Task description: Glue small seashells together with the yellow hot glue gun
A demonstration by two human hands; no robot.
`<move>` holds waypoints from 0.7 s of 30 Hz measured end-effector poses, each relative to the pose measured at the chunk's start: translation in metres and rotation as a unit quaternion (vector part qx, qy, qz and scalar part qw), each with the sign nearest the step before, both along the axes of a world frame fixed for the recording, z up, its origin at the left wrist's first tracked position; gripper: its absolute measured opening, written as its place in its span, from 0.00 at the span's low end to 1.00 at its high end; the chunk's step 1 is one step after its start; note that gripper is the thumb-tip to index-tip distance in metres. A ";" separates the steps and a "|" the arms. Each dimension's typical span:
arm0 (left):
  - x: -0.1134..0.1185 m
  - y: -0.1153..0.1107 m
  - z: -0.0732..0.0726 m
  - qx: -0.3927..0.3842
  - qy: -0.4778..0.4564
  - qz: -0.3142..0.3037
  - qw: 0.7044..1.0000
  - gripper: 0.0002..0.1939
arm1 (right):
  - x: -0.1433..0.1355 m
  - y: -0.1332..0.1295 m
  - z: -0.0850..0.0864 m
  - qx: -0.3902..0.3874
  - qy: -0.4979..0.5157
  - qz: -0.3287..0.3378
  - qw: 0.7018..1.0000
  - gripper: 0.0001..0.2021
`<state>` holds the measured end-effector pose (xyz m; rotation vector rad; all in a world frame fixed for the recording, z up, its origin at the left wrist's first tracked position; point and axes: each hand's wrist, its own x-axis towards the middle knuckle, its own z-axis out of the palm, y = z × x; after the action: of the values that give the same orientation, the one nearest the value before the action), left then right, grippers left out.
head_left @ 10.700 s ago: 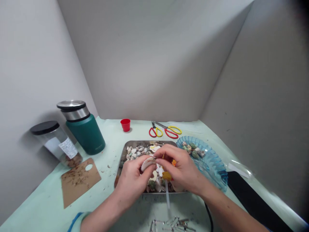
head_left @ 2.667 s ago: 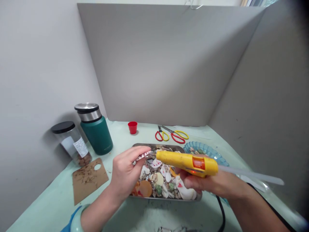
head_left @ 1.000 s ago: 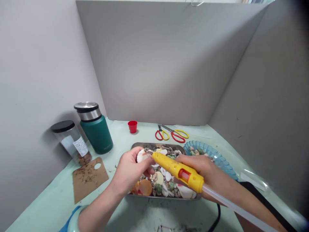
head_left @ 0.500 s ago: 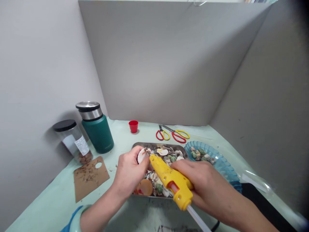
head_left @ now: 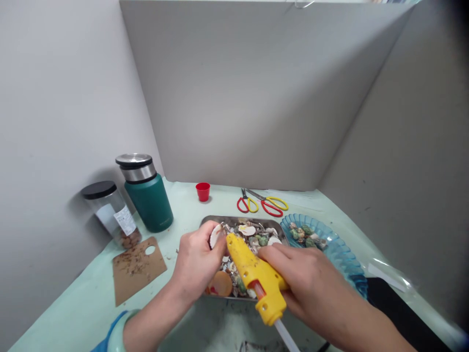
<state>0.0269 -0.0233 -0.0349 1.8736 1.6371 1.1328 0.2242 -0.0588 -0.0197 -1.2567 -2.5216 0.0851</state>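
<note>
**Glue gun swung round at the shell; both hands occupied**

The left hand [head_left: 198, 256] was found with its grip closed on a white shell [head_left: 216, 235], pinched between thumb and fingers above the left part of a metal tray [head_left: 234, 297] filled with assorted shells. The right hand [head_left: 306, 274] had its grip wrapped around the handle of a yellow glue gun [head_left: 252, 266], a translucent glue stick [head_left: 286, 335] protruding from its rear.

Change noted: a second earlier the gun lay more crosswise, rear end towards the right. At inspection the rear had swung down towards the wearer, while the front stayed close to the shell. The shell itself showed a narrower face than before. In the inspector's judgement, the angle of approach had been adjusted while the work remained on the same piece, which called for a steady left grip.

The nozzle's tip was hidden, so contact with the shell could not be confirmed; nor could any fresh glue.

Also recorded on the surface [head_left: 183, 195]: a blue plate [head_left: 339, 249] bearing more shells, right of the tray; two pairs of scissors [head_left: 248, 204] and a red cup [head_left: 202, 192], beyond it.
</note>
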 end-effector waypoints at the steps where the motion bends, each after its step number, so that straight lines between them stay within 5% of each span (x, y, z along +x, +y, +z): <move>1: 0.000 0.000 0.000 -0.010 -0.012 -0.003 1.000 0.09 | 0.001 0.000 0.001 -0.011 0.003 0.000 1.000 0.06; 12: 0.001 0.007 0.004 -0.172 -0.205 -0.065 0.961 0.02 | 0.003 0.003 0.005 -0.066 0.061 0.008 0.996 0.08; 21: -0.001 0.002 -0.001 0.006 0.016 -0.002 1.000 0.09 | 0.000 0.001 0.002 -0.043 0.037 -0.010 0.998 0.07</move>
<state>0.0264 -0.0216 -0.0354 1.9108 1.6453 1.1198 0.2239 -0.0579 -0.0179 -1.2855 -2.4665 0.2320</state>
